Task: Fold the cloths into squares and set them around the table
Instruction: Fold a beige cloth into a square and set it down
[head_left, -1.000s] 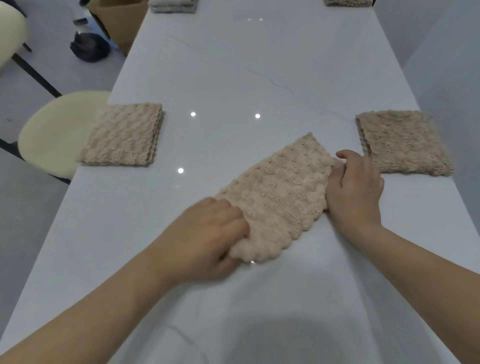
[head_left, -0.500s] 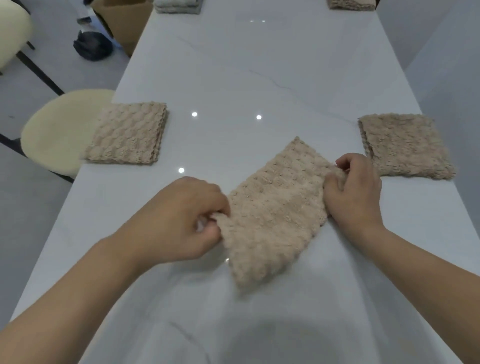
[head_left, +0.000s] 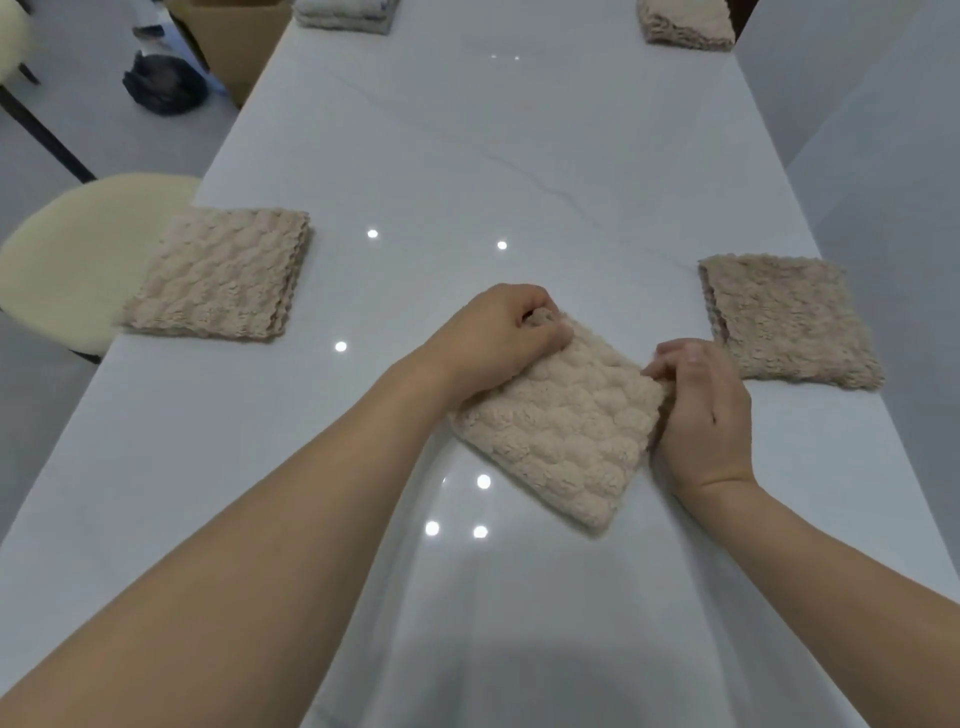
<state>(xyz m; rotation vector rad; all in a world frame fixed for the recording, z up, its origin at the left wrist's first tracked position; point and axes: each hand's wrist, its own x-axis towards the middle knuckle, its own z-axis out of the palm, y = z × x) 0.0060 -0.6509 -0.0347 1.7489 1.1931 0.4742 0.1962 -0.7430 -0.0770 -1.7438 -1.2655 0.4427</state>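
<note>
Beige cloth (head_left: 561, 431): folded square, desk (head_left: 467, 156) centre, tilted. Folded cloths lie at 9 o'clock (head_left: 221, 275) and 3 o'clock (head_left: 789, 322), apart; bare desk between. Left hand (head_left: 498, 338) fingers pinch its far corner; right hand (head_left: 701, 415) fingers grip its right corner.

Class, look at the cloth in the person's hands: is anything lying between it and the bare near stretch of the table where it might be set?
Nothing visible does. The left hand and right hand grip the beige cloth; the white table in front of it shows only light reflections.
</note>
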